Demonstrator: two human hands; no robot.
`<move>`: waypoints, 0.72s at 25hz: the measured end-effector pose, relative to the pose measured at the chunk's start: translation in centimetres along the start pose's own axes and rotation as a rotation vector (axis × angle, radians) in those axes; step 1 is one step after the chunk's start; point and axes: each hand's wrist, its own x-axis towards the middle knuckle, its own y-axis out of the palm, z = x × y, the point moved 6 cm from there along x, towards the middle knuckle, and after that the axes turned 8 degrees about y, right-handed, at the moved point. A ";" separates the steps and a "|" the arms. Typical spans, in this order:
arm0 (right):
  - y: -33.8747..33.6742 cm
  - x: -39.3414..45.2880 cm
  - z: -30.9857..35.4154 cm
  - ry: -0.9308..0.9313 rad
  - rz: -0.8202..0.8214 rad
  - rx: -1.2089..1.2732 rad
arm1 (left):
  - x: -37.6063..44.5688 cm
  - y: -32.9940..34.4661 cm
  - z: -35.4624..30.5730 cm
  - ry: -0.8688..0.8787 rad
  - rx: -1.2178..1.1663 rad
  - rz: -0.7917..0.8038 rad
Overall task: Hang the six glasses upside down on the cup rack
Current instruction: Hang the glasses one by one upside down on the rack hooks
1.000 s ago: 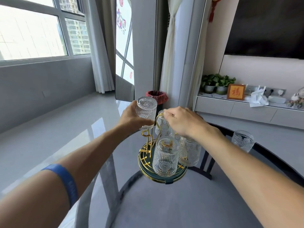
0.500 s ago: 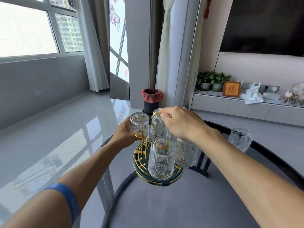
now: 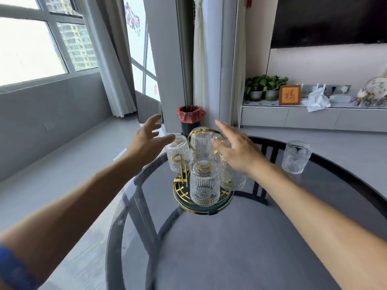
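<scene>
A gold wire cup rack [image 3: 181, 174] with a round dark base stands on the glass table. Several ribbed clear glasses hang upside down on it: one at the front [image 3: 204, 186], one at the left [image 3: 177, 152], one at the back [image 3: 201, 142], and others half hidden behind my right hand. One gold prong at the front left is bare. My left hand [image 3: 147, 141] hovers open just left of the left glass. Above the rack's right side, my right hand [image 3: 236, 148] is open with fingers spread. One more glass [image 3: 295, 156] stands upright on the table at the right.
The round glass table [image 3: 240, 243] has a dark rim, with dark chair backs showing beneath it. Behind the rack stands a bin with a red bag [image 3: 191, 119]. A low white cabinet [image 3: 314, 117] with plants and a framed sign runs along the right wall.
My left hand lowered a glass upside down onto the rack's left prong and let go. My right hand released the rack's top handle. Both hands now hover open.
</scene>
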 end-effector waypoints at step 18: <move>-7.3 -12.6 -27.4 0.704 -0.211 0.272 | -1.0 36.3 -6.0 0.078 0.112 0.300</move>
